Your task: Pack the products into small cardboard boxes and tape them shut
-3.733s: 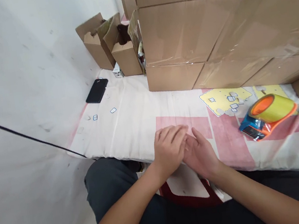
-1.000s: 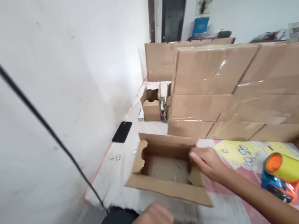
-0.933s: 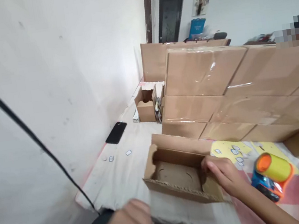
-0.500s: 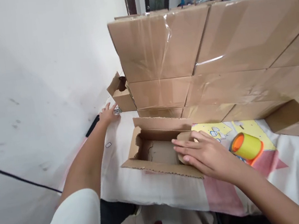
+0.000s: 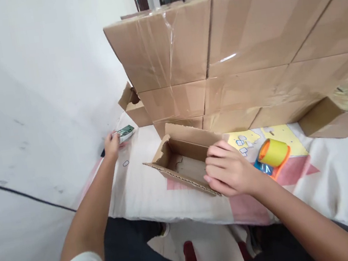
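Note:
An open shallow cardboard box [image 5: 178,158] lies on the cloth-covered table [image 5: 143,191] in front of me. My right hand [image 5: 228,170] rests on its right end, fingers curled over the flap and front wall. My left hand [image 5: 112,144] is stretched out to the far left near the wall, and it holds a small green and white packet [image 5: 124,132] just above the cloth. A tape dispenser [image 5: 273,156] with a yellow roll and an orange and blue frame lies right of my right hand.
A wall of stacked, plastic-wrapped cardboard cartons [image 5: 231,53] stands behind the open box. A small open carton [image 5: 133,108] sits at the stack's left foot. A yellow sticker sheet [image 5: 246,139] lies on the cloth. The white wall [image 5: 27,103] with a black cable closes the left side.
My left hand has picked up the small green and white packet near the wall and drawn back slightly. My right hand has curled down onto the box's right end, and the box has turned a little.

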Motion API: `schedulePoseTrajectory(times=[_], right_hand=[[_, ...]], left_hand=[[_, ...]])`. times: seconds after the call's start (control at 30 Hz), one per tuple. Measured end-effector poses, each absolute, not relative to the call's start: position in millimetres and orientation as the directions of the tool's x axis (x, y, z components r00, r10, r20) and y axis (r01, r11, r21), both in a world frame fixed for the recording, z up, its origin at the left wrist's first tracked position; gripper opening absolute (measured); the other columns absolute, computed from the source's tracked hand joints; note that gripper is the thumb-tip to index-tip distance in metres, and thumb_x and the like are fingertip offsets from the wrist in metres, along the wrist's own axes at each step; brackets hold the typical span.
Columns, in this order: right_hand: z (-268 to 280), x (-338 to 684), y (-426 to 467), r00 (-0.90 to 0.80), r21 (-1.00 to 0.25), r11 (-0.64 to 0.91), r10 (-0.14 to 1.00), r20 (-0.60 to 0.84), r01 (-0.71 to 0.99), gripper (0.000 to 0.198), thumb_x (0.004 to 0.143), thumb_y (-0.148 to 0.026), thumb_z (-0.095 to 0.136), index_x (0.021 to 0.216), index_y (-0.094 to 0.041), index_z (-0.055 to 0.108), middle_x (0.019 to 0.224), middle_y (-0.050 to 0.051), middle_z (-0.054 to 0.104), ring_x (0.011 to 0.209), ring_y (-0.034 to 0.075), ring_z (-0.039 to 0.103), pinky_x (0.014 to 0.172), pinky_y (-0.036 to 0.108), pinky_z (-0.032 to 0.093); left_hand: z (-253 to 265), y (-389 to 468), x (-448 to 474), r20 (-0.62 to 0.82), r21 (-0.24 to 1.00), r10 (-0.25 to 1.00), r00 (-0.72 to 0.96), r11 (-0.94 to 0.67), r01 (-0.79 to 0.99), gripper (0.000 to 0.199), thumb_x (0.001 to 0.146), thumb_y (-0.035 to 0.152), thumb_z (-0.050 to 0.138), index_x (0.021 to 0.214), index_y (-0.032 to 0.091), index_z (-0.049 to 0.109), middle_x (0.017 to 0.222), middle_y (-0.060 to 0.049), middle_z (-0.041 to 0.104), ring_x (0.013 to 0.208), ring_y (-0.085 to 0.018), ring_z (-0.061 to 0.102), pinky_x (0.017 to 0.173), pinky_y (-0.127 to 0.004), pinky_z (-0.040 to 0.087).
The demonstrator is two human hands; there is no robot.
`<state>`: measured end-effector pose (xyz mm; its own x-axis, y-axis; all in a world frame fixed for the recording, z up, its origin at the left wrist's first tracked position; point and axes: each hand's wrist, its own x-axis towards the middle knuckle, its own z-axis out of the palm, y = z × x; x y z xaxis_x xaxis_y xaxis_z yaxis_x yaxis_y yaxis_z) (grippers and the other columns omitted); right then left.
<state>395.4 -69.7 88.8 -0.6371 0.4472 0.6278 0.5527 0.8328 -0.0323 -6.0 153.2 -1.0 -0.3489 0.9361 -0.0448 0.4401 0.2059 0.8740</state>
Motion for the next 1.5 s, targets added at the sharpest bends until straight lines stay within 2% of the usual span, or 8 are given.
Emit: schedulePoseTrajectory(times=[0.17,0.37,0.57,0.77,1.03,1.27,1.4,1.5], right_hand=[[92,394,-85,-0.656,0.027,0.833,0.414,0.630,0.552,0.036,0.098,-0.022,0.046,0.062,-0.020,0.049,0.061,-0.001,0.049,0.057,0.014,0.034,0.062,0.033,0.027],[105,395,-108,-0.572,-0.108,0.706,0.645,0.507,0.700,0.040,0.102,-0.027,0.041,0.066,-0.018,0.054,0.064,0.000,0.058,0.057,0.013,0.042,0.063,0.032,0.024],[117,396,-133,-0.465,-0.216,0.587,0.775,0.427,0.780,0.027,0.104,-0.037,0.046,0.097,-0.019,0.065,0.093,0.004,0.073,0.078,0.019,0.064,0.065,0.030,0.030],[114,402,-125,-0.365,-0.265,0.488,0.840,0.403,0.832,0.040,0.104,-0.045,0.045,0.126,-0.015,0.061,0.123,0.013,0.071,0.101,0.026,0.068,0.079,0.034,0.042],[90,390,-115,-0.328,-0.154,0.400,0.876,0.352,0.903,0.038,0.092,-0.048,0.056,0.087,-0.015,0.073,0.086,0.013,0.074,0.086,0.029,0.066,0.089,0.043,0.041],[83,371,-132,-0.126,-0.288,0.269,0.893,0.433,0.919,0.044,0.087,-0.058,0.060,0.097,-0.017,0.072,0.085,0.014,0.072,0.084,0.034,0.066,0.081,0.046,0.047],[90,372,-130,-0.054,-0.498,0.254,0.923,0.380,0.830,0.027,0.082,-0.039,0.065,0.104,-0.022,0.065,0.090,0.008,0.074,0.081,0.029,0.069,0.074,0.040,0.049],[94,373,-127,-0.040,-0.467,0.229,0.924,0.381,0.854,0.032,0.084,-0.032,0.061,0.115,-0.023,0.058,0.102,0.009,0.074,0.087,0.029,0.070,0.083,0.043,0.048]], left_hand=[[29,63,-11,-0.099,0.983,0.924,-0.370,0.148,0.107,0.036,0.091,0.052,0.043,0.096,0.018,0.055,0.076,-0.002,0.064,0.060,-0.012,0.059,0.076,-0.036,0.059],[82,-21,42,-0.030,0.908,0.999,-0.036,0.012,-0.419,0.034,0.070,0.038,0.070,0.097,0.019,0.061,0.093,-0.006,0.073,0.080,-0.024,0.071,0.093,-0.060,0.056],[130,-70,128,0.378,0.924,0.926,0.015,-0.377,-0.059,0.061,0.063,0.048,0.084,0.110,0.021,0.056,0.110,-0.008,0.071,0.101,-0.028,0.072,0.094,-0.043,0.056],[124,-78,186,0.552,0.558,0.785,0.281,-0.598,0.576,0.066,0.069,0.046,0.084,0.123,0.022,0.053,0.105,-0.006,0.072,0.097,-0.029,0.070,0.084,-0.036,0.054],[84,-69,185,0.303,0.536,0.808,0.505,-0.583,0.611,0.060,0.083,0.047,0.071,0.133,0.022,0.049,0.116,-0.009,0.070,0.089,-0.025,0.070,0.075,-0.034,0.053],[51,-98,172,0.345,0.254,0.598,0.723,-0.801,0.542,0.123,0.087,0.074,0.055,0.157,0.007,-0.021,0.159,-0.036,0.028,0.145,-0.043,0.040,0.107,-0.054,0.037],[49,-110,159,0.296,0.159,0.517,0.803,-0.856,0.492,0.122,0.087,0.076,0.053,0.159,0.002,-0.011,0.156,-0.035,0.036,0.136,-0.040,0.049,0.110,-0.054,0.032],[45,-124,157,0.283,0.021,0.499,0.819,-0.857,0.515,0.085,0.096,0.050,0.057,0.161,0.018,0.014,0.155,-0.027,0.042,0.127,-0.035,0.056,0.105,-0.050,0.035]])
